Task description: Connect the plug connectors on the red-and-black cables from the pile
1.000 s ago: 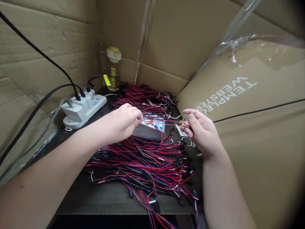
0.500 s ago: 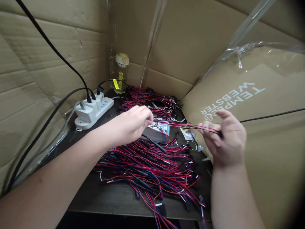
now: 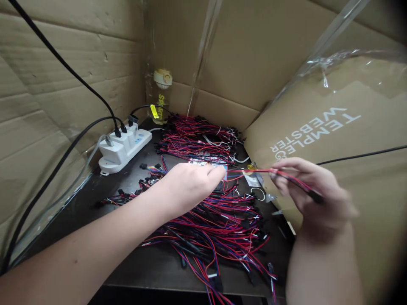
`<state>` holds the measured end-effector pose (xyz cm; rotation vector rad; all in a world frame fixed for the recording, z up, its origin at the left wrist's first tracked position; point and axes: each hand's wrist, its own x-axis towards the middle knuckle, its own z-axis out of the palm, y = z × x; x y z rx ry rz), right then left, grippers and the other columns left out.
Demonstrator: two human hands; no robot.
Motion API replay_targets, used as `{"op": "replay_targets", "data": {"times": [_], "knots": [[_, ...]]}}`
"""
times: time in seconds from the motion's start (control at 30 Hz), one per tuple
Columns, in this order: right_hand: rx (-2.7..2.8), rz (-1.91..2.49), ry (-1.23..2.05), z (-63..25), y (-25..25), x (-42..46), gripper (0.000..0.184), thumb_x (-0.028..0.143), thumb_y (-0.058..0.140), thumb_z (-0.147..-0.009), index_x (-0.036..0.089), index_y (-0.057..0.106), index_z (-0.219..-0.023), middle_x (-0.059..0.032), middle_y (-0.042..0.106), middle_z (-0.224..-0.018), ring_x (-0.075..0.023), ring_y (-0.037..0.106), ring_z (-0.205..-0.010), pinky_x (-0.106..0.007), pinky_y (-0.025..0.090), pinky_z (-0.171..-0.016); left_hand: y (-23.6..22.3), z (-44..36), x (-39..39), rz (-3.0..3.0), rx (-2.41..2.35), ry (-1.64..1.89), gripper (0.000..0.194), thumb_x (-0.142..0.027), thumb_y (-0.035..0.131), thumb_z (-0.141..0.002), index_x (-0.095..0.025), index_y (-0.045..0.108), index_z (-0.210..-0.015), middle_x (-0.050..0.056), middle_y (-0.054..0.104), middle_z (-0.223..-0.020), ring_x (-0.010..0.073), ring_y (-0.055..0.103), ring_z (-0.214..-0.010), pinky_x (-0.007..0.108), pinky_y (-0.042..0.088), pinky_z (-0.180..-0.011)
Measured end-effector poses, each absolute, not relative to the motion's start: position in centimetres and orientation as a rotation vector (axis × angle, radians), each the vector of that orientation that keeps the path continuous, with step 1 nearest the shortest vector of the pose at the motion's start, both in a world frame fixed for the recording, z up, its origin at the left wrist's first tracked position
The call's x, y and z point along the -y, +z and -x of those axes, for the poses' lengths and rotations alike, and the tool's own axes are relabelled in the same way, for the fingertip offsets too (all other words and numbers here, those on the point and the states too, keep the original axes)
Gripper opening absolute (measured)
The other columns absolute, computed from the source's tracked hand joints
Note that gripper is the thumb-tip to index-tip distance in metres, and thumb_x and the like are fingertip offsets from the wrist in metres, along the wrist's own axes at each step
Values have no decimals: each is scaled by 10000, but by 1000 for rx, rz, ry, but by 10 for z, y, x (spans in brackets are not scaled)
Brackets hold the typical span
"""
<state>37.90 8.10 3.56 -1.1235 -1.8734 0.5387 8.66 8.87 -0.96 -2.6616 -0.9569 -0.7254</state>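
Observation:
A wire harness (image 3: 261,170) of thin red and dark wires is stretched level between my two hands. My left hand (image 3: 199,186) is closed round its left part, and that end is hidden by the fingers. My right hand (image 3: 313,190), slightly blurred, pinches the wires between thumb and fingers. A black connector (image 3: 315,196) hangs at the harness's right end, against my right palm. Beneath my hands lies a large pile of similar red, blue and black wire harnesses (image 3: 219,220) with black connectors.
A second heap of harnesses (image 3: 197,131) lies at the back, near a clear bottle (image 3: 161,99). On the left stands a white power strip (image 3: 125,148) with black cables plugged in. Cardboard walls (image 3: 235,55) surround the dark table (image 3: 152,267). A printed card (image 3: 206,162) lies mid-table.
My left hand has moved right and slightly down along the wires. My right hand has shifted right and down, its fingers now lower, with the connector moving along with it.

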Motion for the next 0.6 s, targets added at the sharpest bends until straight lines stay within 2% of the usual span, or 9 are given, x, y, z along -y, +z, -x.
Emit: {"op": "replay_targets", "data": {"times": [0.07, 0.1, 0.17, 0.23, 0.37, 0.47, 0.53, 0.6], "knots": [[1860, 1239, 421, -375, 31, -86, 355, 566, 729, -878, 256, 744, -1051, -59, 724, -835, -215, 674, -754, -358, 518, -671, -5, -86, -88, 2596, 927, -670, 169, -67, 501, -983, -152, 623, -1063, 50, 759, -898, 218, 739, -743, 329, 514, -560], [1897, 1288, 320, -372, 29, -88, 334, 505, 769, -867, 242, 745, -1072, -70, 751, -926, -230, 702, -845, -379, 550, -764, -3, -86, -87, 2571, 918, -648, 155, -81, 510, -990, -145, 632, -1060, 58, 763, -901, 224, 743, -755, 336, 527, -575], [2032, 1331, 151, -363, 26, -88, 373, 479, 792, -859, 219, 739, -1122, -99, 770, -1062, -270, 723, -974, -447, 565, -905, -1, -88, -85, 2527, 920, -622, 161, -88, 506, -995, -125, 647, -1062, 75, 769, -901, 240, 748, -763, 357, 550, -601], [2164, 1296, 80, -355, 24, -86, 427, 492, 776, -878, 211, 723, -1196, -119, 764, -1142, -296, 723, -1052, -492, 567, -964, 0, -89, -84, 2498, 925, -626, 177, -77, 499, -988, -111, 659, -1057, 86, 771, -899, 252, 749, -759, 372, 562, -608], [2437, 1327, 5, -354, 17, -81, 607, 486, 773, -887, 255, 633, -1431, -181, 614, -1447, -384, 596, -1345, -599, 507, -1099, 3, -81, -86, 2506, 1009, -700, 185, -47, 522, -943, -127, 670, -1022, 65, 752, -832, 265, 739, -703, 377, 540, -568], [2570, 1446, 20, -355, 13, -79, 757, 500, 807, -848, 292, 555, -1530, -219, 478, -1577, -469, 479, -1453, -689, 475, -1098, 3, -70, -92, 2580, 1101, -737, 191, -47, 533, -932, -130, 676, -1027, 68, 742, -830, 278, 741, -737, 381, 546, -618], [2504, 1360, 33, -349, 12, -78, 760, 498, 789, -873, 260, 526, -1545, -209, 518, -1546, -424, 521, -1428, -639, 487, -1115, 2, -66, -95, 2639, 1082, -810, 181, -75, 530, -960, -130, 680, -1046, 72, 739, -847, 270, 733, -768, 381, 550, -671], [2358, 1193, -1, -335, 12, -77, 658, 434, 752, -926, 205, 542, -1506, -182, 607, -1457, -334, 601, -1346, -530, 513, -1119, 0, -65, -95, 2706, 1017, -918, 173, -90, 534, -979, -131, 678, -1066, 65, 736, -859, 245, 717, -773, 363, 540, -696]]}}
